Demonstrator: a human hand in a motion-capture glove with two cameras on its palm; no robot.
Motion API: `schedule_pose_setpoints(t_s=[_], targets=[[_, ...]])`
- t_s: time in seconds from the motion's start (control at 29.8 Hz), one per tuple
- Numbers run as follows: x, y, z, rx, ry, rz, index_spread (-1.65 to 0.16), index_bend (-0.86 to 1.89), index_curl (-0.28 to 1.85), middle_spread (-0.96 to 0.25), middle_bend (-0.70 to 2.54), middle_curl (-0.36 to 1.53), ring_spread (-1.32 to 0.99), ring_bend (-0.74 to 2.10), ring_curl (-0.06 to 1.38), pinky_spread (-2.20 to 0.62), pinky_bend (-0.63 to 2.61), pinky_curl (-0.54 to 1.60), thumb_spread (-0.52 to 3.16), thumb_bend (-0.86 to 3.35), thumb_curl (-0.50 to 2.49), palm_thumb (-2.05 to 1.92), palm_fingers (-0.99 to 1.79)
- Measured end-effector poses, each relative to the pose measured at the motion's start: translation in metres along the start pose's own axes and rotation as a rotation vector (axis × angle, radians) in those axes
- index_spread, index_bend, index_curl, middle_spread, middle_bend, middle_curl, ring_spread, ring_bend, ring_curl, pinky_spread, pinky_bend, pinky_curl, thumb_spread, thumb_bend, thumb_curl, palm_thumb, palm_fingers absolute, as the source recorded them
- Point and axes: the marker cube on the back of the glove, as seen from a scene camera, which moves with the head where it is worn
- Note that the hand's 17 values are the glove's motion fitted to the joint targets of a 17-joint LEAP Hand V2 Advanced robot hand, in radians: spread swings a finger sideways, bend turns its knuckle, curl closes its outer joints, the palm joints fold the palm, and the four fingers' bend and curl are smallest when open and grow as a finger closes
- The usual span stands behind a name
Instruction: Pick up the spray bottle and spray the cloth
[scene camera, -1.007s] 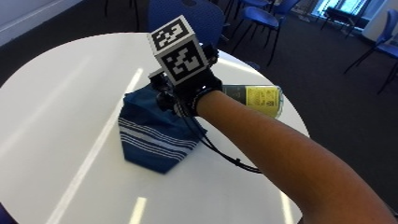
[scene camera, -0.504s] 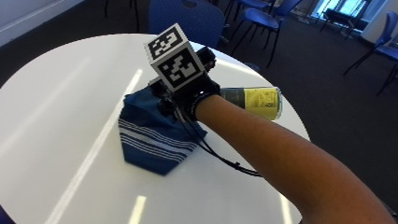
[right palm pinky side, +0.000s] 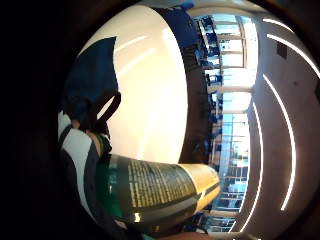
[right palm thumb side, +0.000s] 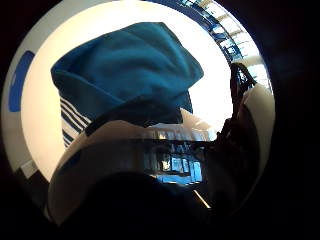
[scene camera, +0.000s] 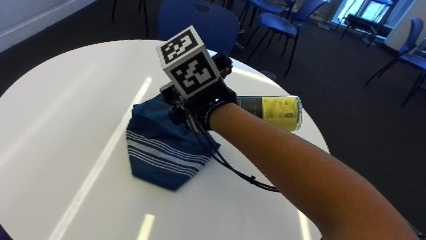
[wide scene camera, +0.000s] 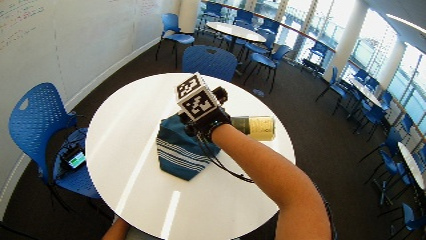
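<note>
While the gloved right hand (scene camera: 200, 102) holds the spray bottle (scene camera: 276, 112) sideways over the white table (scene camera: 66, 100), its fingers are wrapped round the neck end, nozzle towards the blue striped cloth (scene camera: 163, 150) just below. The bottle looks hard, smooth and a bit slippery, so the neck seems the sensible hold. The cloth is soft and bunched.

A round white table (wide scene camera: 120, 165) fills the middle of the wide outside view, on dark carpet (wide scene camera: 319, 130). A white wall (wide scene camera: 66, 40) runs along the left side. Blue chairs (wide scene camera: 40, 117) stand around it, one (wide scene camera: 210, 60) just behind. At upper right, tall windows (wide scene camera: 373, 50) light more tables (wide scene camera: 236, 30) and chairs.
</note>
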Motion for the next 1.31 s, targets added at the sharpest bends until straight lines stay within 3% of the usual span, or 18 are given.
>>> schedule_pose_setpoints(t_s=[0.24,0.6,0.84,1.31], targets=[[0.007,0.0,-0.022,0.051,-0.116,0.042,-0.24,0.36,0.6,-0.17,0.6,0.49,-0.18,0.55,0.44,-0.23,0.38,0.37,0.35,-0.03,0.84,0.89,1.37],[0.017,-0.007,-0.081,0.212,-0.559,0.089,-0.24,0.36,0.6,-0.17,0.6,0.49,-0.18,0.55,0.44,-0.23,0.38,0.38,0.35,-0.03,0.84,0.89,1.37],[0.029,-0.009,-0.097,0.265,-0.72,0.132,-0.24,0.36,0.6,-0.16,0.6,0.49,-0.18,0.55,0.44,-0.23,0.38,0.37,0.35,-0.03,0.84,0.89,1.37],[0.028,-0.021,-0.131,0.426,-1.433,0.197,-0.24,0.36,0.6,-0.16,0.6,0.49,-0.18,0.55,0.44,-0.22,0.39,0.38,0.34,-0.03,0.84,0.9,1.37]])
